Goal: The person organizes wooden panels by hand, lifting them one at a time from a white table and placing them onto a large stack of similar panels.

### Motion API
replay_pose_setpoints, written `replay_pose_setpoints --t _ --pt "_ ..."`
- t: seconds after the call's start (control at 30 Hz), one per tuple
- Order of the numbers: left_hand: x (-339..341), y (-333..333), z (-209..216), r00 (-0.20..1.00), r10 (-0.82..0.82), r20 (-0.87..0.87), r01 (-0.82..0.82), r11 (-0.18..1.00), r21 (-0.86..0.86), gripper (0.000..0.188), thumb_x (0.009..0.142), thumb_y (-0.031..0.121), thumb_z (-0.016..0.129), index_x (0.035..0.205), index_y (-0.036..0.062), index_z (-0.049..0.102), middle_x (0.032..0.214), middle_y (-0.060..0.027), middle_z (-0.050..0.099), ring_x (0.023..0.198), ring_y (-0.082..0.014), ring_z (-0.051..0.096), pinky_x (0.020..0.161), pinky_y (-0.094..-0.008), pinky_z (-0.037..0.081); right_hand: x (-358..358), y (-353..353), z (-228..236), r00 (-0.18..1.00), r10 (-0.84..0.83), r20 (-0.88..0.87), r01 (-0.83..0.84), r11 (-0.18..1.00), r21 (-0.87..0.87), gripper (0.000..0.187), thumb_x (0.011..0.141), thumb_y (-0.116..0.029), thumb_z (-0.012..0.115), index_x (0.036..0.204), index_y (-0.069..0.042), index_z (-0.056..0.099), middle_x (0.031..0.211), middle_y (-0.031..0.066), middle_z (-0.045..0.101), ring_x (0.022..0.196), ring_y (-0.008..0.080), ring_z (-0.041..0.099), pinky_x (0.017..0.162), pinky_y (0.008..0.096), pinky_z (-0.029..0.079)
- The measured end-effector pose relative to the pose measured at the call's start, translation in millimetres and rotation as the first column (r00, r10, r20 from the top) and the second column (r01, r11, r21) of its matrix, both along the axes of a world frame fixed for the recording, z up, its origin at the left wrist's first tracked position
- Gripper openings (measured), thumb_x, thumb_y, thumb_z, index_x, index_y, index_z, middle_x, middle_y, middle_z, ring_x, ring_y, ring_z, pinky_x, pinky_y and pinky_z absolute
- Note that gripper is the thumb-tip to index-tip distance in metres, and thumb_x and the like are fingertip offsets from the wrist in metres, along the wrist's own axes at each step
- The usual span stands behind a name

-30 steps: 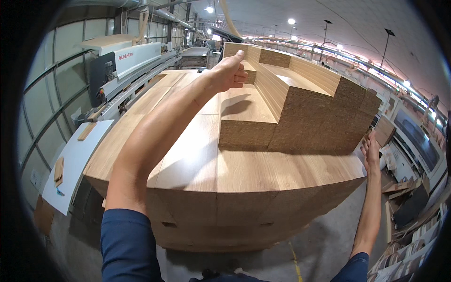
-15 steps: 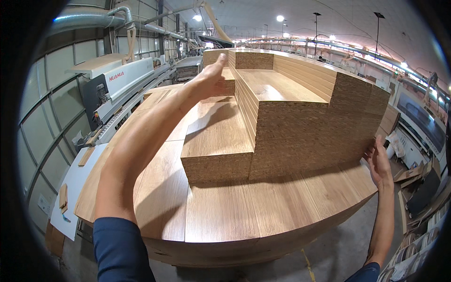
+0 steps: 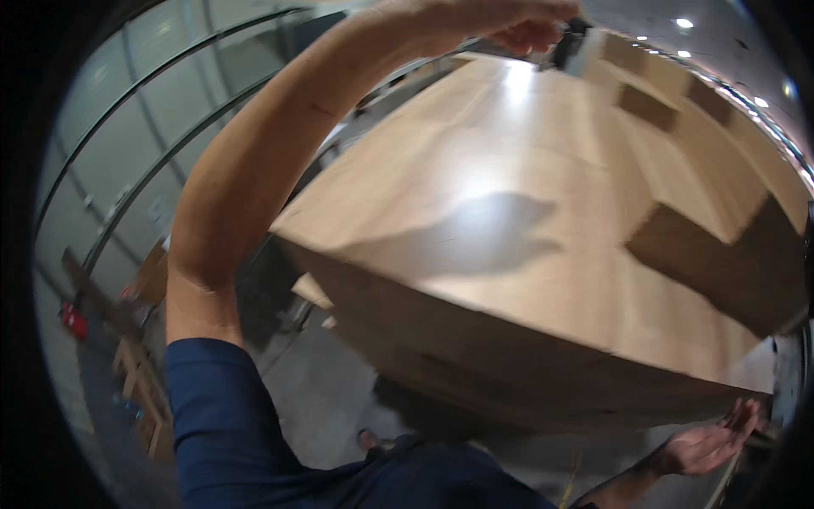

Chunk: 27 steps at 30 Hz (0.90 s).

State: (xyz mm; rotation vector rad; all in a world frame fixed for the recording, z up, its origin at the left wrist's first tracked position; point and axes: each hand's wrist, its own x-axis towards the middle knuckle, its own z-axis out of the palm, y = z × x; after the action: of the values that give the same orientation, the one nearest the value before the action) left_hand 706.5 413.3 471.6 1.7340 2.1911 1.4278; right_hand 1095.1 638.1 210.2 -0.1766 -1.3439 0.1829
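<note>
The left hand, fingers loosely curled, is raised toward the far end of the wood-grain board stack; whether it grips anything I cannot tell. The right hand, half open and empty, is by the stack's near right corner, with stepped board piles on top at right.

Shirt: dark navy, plain, with soft creases across the front; lies below and between the hands. Left sleeve: short, same navy, loose cut, straight hem just above the elbow, light folds near the shoulder; well below the left hand. Left forearm: bare from hem to wrist, slim, with a small thin mark partway toward the hand. Right hand: bare, slender fingers, outlines softened by blur. Both wrists bare.
</note>
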Motion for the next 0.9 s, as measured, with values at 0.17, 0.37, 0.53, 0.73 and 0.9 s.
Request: replay_pose_setpoints --t 0.17,0.37,0.53,0.73,0.9 --pt "-21 -247 -45 0.965 0.237 -0.113 -0.216 0.961 0.171 0.041 0.099 0.038 0.057 0.116 0.0018 0.065 0.103 -0.0149 0.069 0.096 -0.0201 0.067 0.087 -0.0338 0.053 -123 -219 -68 0.771 0.615 0.165 -0.572 0.783 -0.242 0.054 0.095 -0.028 0.047 0.134 0.01 0.045 0.126 0.0229 0.055 0.111 0.0303 0.058 0.099 0.043 0.048" --pt "-55 -523 -216 0.704 0.598 0.382 -0.702 0.669 0.246 0.042 0.099 0.032 0.057 0.125 -0.0005 0.061 0.102 -0.0105 0.07 0.092 -0.016 0.065 0.088 -0.0323 0.053 -258 -421 -108 -0.081 0.896 0.437 -0.74 0.24 -0.629 0.039 0.076 0.002 0.069 0.114 0.004 0.063 0.105 0.0184 0.066 0.089 0.0257 0.068 0.079 0.0335 0.054" --pt "-49 -609 -417 0.299 0.53 0.794 -0.843 0.536 -0.041 0.023 0.097 0.023 0.062 0.105 0.0026 0.067 0.087 -0.0039 0.069 0.076 -0.0099 0.063 0.067 -0.0257 0.051 -351 -512 -131 -0.275 0.767 0.58 -0.792 0.161 -0.588 0.041 0.08 -0.009 0.074 0.119 -0.002 0.062 0.111 0.0165 0.066 0.094 0.032 0.067 0.077 0.0368 0.054" --pt "-96 -551 -566 0.041 0.372 0.927 -0.665 0.703 -0.252 0.033 0.098 0.022 0.062 0.122 -0.0015 0.061 0.103 -0.0089 0.071 0.084 -0.0117 0.066 0.074 -0.0259 0.054 -435 -557 -177 -0.375 0.654 0.657 -0.739 0.217 -0.638 0.04 0.084 -0.017 0.072 0.12 -0.004 0.061 0.111 0.0159 0.065 0.095 0.0339 0.065 0.079 0.0385 0.053" --pt "-173 -525 -613 0.024 0.364 0.931 -0.428 0.845 -0.319 0.032 0.098 0.021 0.061 0.12 -0.0026 0.062 0.098 -0.004 0.068 0.085 -0.009 0.063 0.073 -0.0234 0.051 -492 -554 -199 -0.394 0.793 0.465 -0.423 0.292 -0.858 0.039 0.085 -0.024 0.074 0.117 -0.004 0.064 0.103 0.0156 0.067 0.097 0.034 0.065 0.082 0.039 0.053"
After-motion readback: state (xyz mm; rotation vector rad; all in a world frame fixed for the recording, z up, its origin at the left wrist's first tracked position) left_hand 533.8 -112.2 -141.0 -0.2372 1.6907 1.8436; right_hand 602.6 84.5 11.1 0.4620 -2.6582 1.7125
